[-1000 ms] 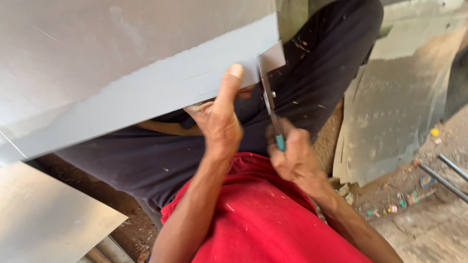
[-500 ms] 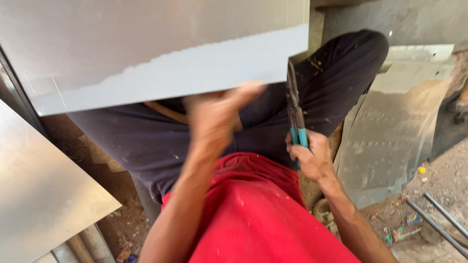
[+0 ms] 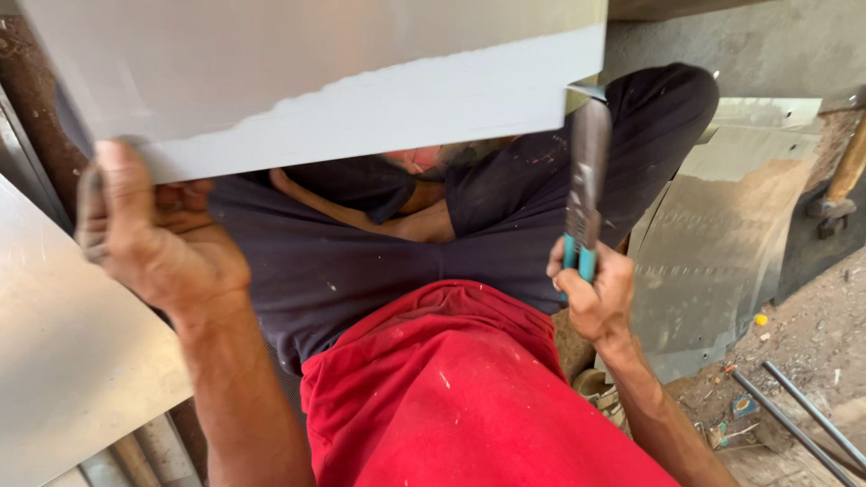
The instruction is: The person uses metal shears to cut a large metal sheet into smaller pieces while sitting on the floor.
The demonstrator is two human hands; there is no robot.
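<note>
The left hand grips the sheet's lower left edge, having slid there from beside the snips. The right hand stays closed on their teal handles, blades at the sheet's right corner, so the sheet is now braced farther from the cut.

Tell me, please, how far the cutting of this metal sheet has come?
The metal sheet's lower edge looks rough, apparently cut already. In hand: the left hand grips its left edge; the right hand holds the snips at its right corner. What remains cannot be told.
</note>
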